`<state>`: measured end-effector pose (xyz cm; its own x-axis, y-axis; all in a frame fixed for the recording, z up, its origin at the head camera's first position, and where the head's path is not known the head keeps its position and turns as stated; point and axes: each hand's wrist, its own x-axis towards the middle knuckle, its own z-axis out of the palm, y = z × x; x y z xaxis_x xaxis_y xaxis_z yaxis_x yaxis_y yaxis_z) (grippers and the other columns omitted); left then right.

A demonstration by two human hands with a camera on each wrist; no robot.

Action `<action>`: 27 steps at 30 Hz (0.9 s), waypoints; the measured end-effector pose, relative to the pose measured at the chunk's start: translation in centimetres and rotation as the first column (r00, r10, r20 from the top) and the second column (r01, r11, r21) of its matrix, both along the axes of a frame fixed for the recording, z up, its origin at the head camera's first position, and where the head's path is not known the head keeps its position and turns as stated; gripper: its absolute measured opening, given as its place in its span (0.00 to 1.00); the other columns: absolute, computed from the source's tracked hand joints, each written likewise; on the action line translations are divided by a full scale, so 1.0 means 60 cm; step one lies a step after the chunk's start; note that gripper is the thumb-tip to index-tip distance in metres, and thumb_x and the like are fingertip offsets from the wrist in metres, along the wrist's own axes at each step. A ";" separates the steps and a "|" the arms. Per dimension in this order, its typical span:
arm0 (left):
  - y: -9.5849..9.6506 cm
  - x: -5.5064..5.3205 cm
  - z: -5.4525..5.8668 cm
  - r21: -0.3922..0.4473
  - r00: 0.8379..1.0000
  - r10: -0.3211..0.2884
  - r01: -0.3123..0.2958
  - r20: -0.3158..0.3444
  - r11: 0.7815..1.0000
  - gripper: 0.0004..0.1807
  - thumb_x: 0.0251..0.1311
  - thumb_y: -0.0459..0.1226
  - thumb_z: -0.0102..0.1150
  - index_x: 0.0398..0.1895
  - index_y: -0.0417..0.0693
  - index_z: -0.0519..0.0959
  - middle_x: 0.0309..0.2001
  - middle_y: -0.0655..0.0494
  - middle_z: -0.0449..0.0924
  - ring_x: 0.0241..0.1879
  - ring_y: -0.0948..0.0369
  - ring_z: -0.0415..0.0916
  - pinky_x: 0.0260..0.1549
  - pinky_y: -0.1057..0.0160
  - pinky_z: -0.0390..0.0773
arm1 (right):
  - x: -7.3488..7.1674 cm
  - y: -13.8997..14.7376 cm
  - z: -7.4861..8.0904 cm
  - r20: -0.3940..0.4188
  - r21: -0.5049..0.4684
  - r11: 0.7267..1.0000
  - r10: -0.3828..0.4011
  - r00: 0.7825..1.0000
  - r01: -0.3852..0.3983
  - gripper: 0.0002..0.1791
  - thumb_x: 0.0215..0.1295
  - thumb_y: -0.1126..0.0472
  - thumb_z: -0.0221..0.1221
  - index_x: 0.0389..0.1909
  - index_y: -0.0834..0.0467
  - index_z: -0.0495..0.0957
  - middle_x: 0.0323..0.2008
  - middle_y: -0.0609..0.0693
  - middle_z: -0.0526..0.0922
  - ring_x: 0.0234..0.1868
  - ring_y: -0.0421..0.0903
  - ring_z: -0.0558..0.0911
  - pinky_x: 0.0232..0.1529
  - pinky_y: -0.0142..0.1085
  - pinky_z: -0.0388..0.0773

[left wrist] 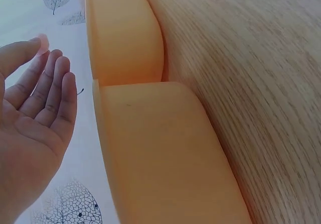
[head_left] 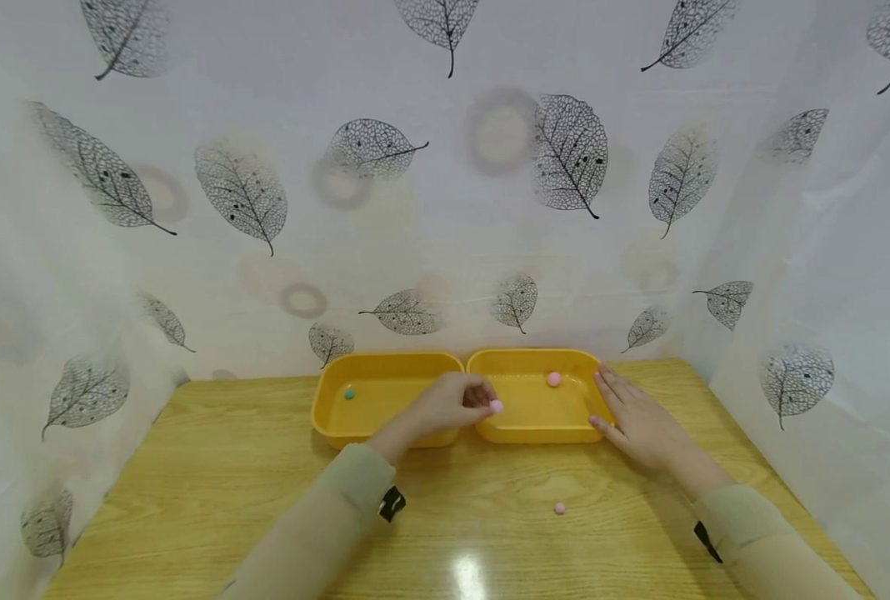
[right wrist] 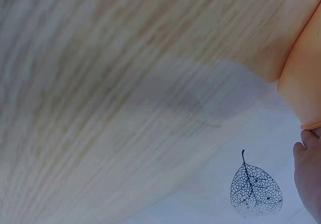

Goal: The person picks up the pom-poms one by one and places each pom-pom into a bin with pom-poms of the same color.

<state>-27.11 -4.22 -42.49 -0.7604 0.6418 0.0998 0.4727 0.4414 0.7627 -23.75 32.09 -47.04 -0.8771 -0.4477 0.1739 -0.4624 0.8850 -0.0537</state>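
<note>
My left hand (head_left: 451,402) pinches a small pink ball (head_left: 496,407) between thumb and fingertips, over the left part of the right yellow tray (head_left: 538,435). In the left wrist view the pink ball (left wrist: 43,44) shows at the thumb tip, above tray height. My right hand (head_left: 642,422) rests at the right end of that tray, fingers extended along the rim and thumb at the front corner. Inside the right tray lies another pink ball (head_left: 553,379). A teal ball (head_left: 349,393) sits in the left yellow tray (head_left: 381,362).
Both trays stand side by side at the back of the wooden table (head_left: 220,483), close to a leaf-patterned curtain (head_left: 445,208). One more pink ball (head_left: 560,508) lies on the table in front of the right tray. Curtain walls also flank both sides.
</note>
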 end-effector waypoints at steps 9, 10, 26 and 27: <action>0.009 -0.025 -0.010 0.006 0.997 0.077 -0.077 0.014 0.997 0.12 0.73 0.44 0.66 0.46 0.43 0.86 0.40 0.51 0.88 0.35 0.65 0.79 0.40 0.71 0.82 | 0.001 -0.001 0.000 -0.006 -0.007 1.000 -0.001 1.000 0.001 0.42 0.82 0.45 0.53 0.79 0.75 0.57 0.81 0.72 0.56 0.81 0.71 0.61 0.78 0.65 0.63; 0.009 -0.028 -0.011 0.009 0.996 0.088 -0.088 0.015 0.996 0.13 0.73 0.44 0.66 0.47 0.42 0.86 0.41 0.50 0.88 0.36 0.64 0.79 0.41 0.70 0.83 | 0.001 -0.001 0.000 -0.005 -0.007 1.000 -0.002 1.000 0.002 0.42 0.82 0.45 0.53 0.79 0.75 0.57 0.81 0.72 0.56 0.81 0.71 0.61 0.78 0.65 0.63; 0.027 -0.051 -0.032 0.121 0.972 0.215 -0.225 0.093 0.967 0.14 0.71 0.40 0.68 0.49 0.38 0.86 0.44 0.43 0.89 0.39 0.62 0.81 0.43 0.70 0.82 | 0.001 -0.001 -0.002 -0.012 -0.010 1.000 -0.002 1.000 0.002 0.42 0.82 0.45 0.53 0.79 0.74 0.57 0.82 0.71 0.56 0.81 0.70 0.61 0.77 0.65 0.64; 0.028 -0.052 -0.033 0.125 0.971 0.222 -0.232 0.092 0.965 0.14 0.71 0.40 0.68 0.49 0.37 0.86 0.44 0.43 0.89 0.39 0.62 0.81 0.43 0.69 0.82 | 0.000 -0.001 -0.002 -0.013 -0.011 1.000 -0.002 1.000 0.001 0.42 0.82 0.45 0.53 0.79 0.74 0.58 0.82 0.71 0.56 0.81 0.70 0.61 0.77 0.65 0.64</action>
